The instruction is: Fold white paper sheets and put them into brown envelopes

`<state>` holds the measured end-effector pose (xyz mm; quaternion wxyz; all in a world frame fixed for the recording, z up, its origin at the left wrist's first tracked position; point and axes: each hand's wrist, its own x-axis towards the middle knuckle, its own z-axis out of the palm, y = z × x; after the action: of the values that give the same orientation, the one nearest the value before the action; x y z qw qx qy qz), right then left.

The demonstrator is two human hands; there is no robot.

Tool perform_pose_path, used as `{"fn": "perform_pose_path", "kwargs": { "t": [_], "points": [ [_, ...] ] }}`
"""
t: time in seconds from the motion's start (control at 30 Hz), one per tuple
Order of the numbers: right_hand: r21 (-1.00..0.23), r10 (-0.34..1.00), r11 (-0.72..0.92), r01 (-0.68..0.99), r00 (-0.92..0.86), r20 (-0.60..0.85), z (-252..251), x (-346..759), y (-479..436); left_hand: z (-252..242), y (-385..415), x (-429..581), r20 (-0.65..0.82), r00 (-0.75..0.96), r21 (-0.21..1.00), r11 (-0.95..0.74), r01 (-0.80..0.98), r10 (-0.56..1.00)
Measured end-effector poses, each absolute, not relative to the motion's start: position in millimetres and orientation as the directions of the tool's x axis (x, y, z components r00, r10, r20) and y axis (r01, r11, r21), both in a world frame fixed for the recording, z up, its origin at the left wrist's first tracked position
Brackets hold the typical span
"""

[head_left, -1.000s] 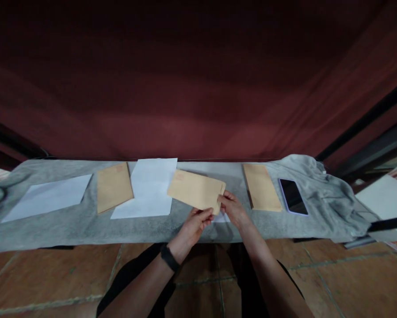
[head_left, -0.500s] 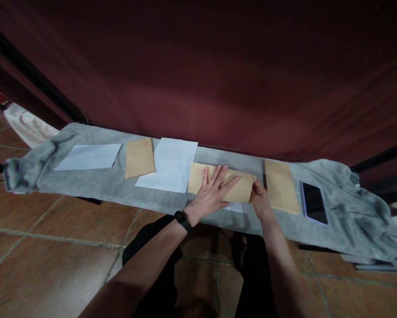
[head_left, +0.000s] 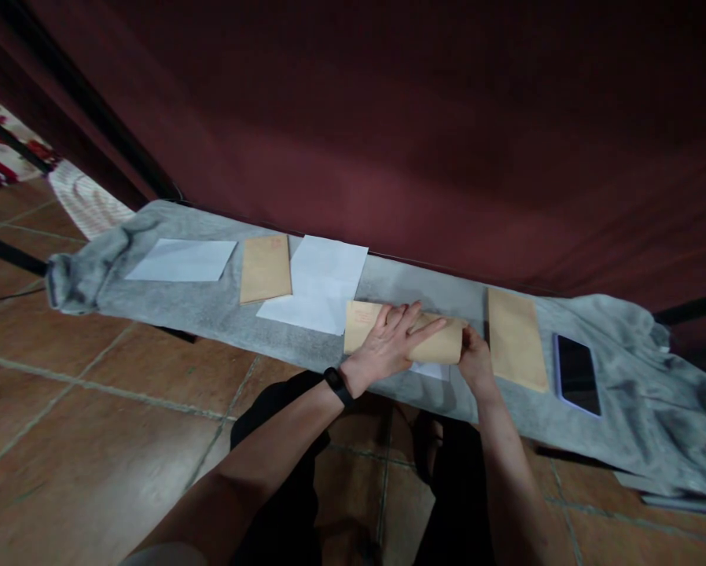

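Note:
A brown envelope [head_left: 365,324] lies on the grey-cloth-covered bench [head_left: 211,314] in front of me. My left hand [head_left: 391,342] rests flat on it, fingers stretched out, a black band on the wrist. My right hand [head_left: 476,360] is closed on the envelope's right end. A bit of white paper [head_left: 431,369] shows under the envelope's near edge.
Further left lie a white sheet [head_left: 321,283], another brown envelope [head_left: 264,267] and a second white sheet [head_left: 182,259]. To the right are a third brown envelope [head_left: 515,338] and a dark phone [head_left: 577,373]. A dark red curtain hangs behind; tiled floor lies below.
The envelope, held up in both hands a second ago, now lies on the bench. My left hand has spread flat on it. The view has swung to the left.

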<state>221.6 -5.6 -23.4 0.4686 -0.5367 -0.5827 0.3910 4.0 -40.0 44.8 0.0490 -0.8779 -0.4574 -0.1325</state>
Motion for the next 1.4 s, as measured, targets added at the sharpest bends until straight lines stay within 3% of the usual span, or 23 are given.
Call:
{"fn": "perform_pose_path", "kwargs": {
  "t": [0.1, 0.2, 0.3, 0.4, 0.5, 0.57, 0.7, 0.83, 0.9, 0.97, 1.07, 1.13, 1.27, 1.4],
  "points": [
    [-0.937, 0.989, 0.123, 0.327, 0.037, 0.143, -20, 223, -7, 43, -40, 5, 0.260, 0.550, 0.027, -0.576, 0.817, 0.793],
    [-0.920, 0.942, 0.137, 0.366, 0.240, 0.236, -13, 225, -10, 41, -38, 5, 0.259, 0.549, 0.035, -0.576, 0.817, 0.795],
    [-0.953, 0.889, 0.159, 0.259, 0.381, 0.252, -1, 228, -15, 40, -35, 4, 0.282, 0.529, 0.050, -0.563, 0.825, 0.800],
    [-0.992, 0.976, 0.076, 0.105, 0.196, 0.095, 12, 227, -25, 39, -33, 2, 0.309, 0.518, 0.076, -0.564, 0.823, 0.798],
    [-0.995, 0.995, -0.034, 0.098, -0.091, -0.043, 22, 218, -35, 36, -32, 2, 0.313, 0.543, 0.095, -0.594, 0.799, 0.780],
    [-0.993, 0.979, -0.044, 0.109, -0.191, -0.064, 25, 210, -39, 33, -32, 3, 0.301, 0.566, 0.093, -0.614, 0.783, 0.767],
    [-0.995, 0.977, -0.033, 0.090, -0.205, -0.051, 25, 207, -37, 32, -32, 5, 0.285, 0.583, 0.082, -0.625, 0.776, 0.761],
    [-1.000, 0.999, 0.011, 0.023, 0.040, 0.012, 14, 222, -25, 47, -32, -2, 0.308, 0.558, 0.086, -0.607, 0.790, 0.770],
    [-0.991, 0.982, -0.002, 0.135, 0.188, 0.024, 4, 232, -19, 58, -31, -10, 0.328, 0.540, 0.080, -0.593, 0.802, 0.775],
    [-0.927, 0.972, -0.076, 0.367, 0.234, 0.013, -9, 238, -18, 65, -28, -21, 0.344, 0.510, 0.078, -0.565, 0.821, 0.789],
    [-0.701, 0.985, -0.124, 0.703, 0.172, -0.002, -26, 234, -23, 61, -22, -42, 0.293, 0.456, 0.114, -0.504, 0.856, 0.840],
    [-0.544, 0.989, -0.114, 0.831, 0.144, 0.013, -32, 224, -28, 51, -19, -55, 0.189, 0.441, 0.150, -0.469, 0.870, 0.878],
    [-0.396, 0.984, -0.156, 0.905, 0.176, 0.015, -35, 206, -34, 28, -16, -74, 0.016, 0.442, 0.197, -0.436, 0.878, 0.897],
    [-0.424, 0.978, -0.182, 0.887, 0.208, 0.017, -35, 202, -33, 21, -14, -82, -0.046, 0.427, 0.245, -0.404, 0.881, 0.903]
  ]
}}
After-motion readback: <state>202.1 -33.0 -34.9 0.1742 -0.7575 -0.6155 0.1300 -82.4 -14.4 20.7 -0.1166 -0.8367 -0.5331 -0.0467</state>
